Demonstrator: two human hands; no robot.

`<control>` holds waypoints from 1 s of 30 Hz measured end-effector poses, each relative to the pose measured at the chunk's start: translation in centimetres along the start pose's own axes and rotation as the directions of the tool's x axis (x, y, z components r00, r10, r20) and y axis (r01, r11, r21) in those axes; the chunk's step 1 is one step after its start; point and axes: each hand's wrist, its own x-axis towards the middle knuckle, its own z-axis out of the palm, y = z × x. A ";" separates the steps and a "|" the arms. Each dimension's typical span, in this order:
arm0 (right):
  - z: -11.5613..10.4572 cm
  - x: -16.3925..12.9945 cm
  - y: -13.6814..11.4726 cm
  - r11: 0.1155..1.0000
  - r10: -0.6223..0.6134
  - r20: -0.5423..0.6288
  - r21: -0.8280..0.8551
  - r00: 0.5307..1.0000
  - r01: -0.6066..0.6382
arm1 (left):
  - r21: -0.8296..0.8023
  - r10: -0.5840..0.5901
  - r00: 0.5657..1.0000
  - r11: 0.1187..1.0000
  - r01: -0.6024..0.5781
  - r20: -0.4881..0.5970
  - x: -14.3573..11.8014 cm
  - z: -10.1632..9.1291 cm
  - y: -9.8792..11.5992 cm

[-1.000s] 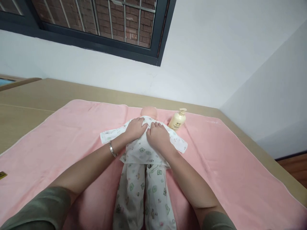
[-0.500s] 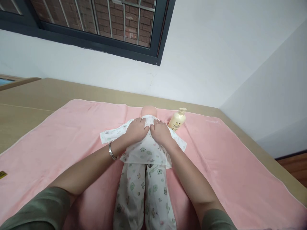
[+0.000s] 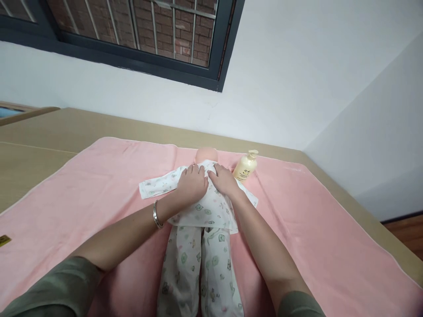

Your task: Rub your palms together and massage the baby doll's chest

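Note:
A baby doll (image 3: pixel 206 155) lies with its head away from me, dressed in a white patterned top (image 3: pixel 208 215) and matching trousers (image 3: pixel 183 273). My left hand (image 3: pixel 193 182) rests on the upper part of the top, left of the middle, fingers apart. A silver bracelet (image 3: pixel 157 214) circles that wrist. On the right side of the upper top lies my right hand (image 3: pixel 225 179), flat with its thumb pointing inward. Both hands press on the cloth without gripping it. The doll's sleeves stretch out to either side.
A pale yellow pump bottle (image 3: pixel 245 168) stands right of the doll's head. Under everything spreads a pink blanket (image 3: pixel 115 176) on a light wooden tabletop (image 3: pixel 109 119). Behind are a white wall (image 3: pixel 274 88) and a dark-framed window (image 3: pixel 139 61) with bars outside.
My left hand has shifted slightly on the top and its fingers are a little more bent. The right hand stays in nearly the same place, and the view has moved a little.

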 end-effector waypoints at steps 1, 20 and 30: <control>0.2 0.0 0.0 1.000 -0.002 -0.003 -0.019 1.000 0.002 | -0.004 -0.006 1.000 1.000 0.006 0.007 0.0 -0.2 0.0; 0.7 -0.3 -0.7 0.996 -0.061 -0.053 -0.064 0.997 0.057 | -0.175 -0.049 0.993 0.982 0.067 0.104 2.3 0.3 -2.2; 0.5 0.2 0.5 0.999 -0.037 0.030 0.015 0.999 0.036 | -0.117 -0.050 0.996 0.991 0.058 0.069 1.5 0.2 -1.4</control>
